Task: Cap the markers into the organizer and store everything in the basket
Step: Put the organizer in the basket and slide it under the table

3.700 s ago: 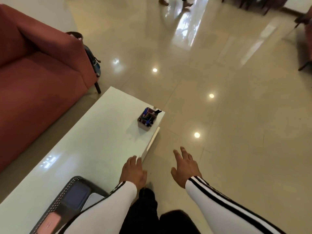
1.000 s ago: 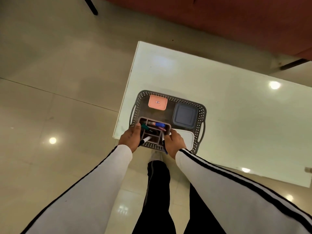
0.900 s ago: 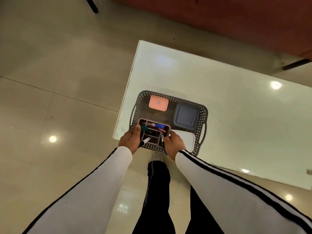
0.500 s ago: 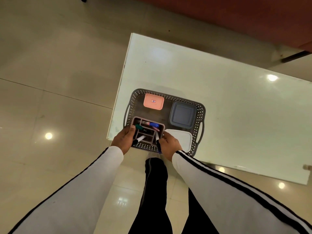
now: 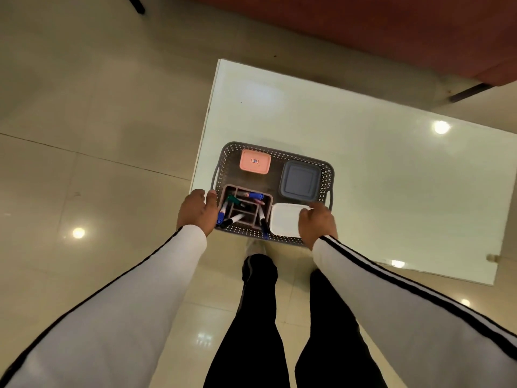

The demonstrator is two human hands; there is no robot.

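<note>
Basket (image 5: 330,175), grey, at table (image 5: 363,152) corner, near edge overhanging. Held: organizer (image 5: 267,201) with markers (image 5: 253,195), plus three lidded boxes. Left hand (image 5: 195,212) curled at the basket's left end; right hand (image 5: 317,224) loosely open over white box (image 5: 284,222). Grip on anything: cannot tell. Risk: a nudge could tip the overhanging basket off and spill its leaning markers.

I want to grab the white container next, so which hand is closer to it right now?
Right. The right hand overlaps the white container's near right edge, while the left hand is at the basket's left end, beyond the marker organizer.
</note>
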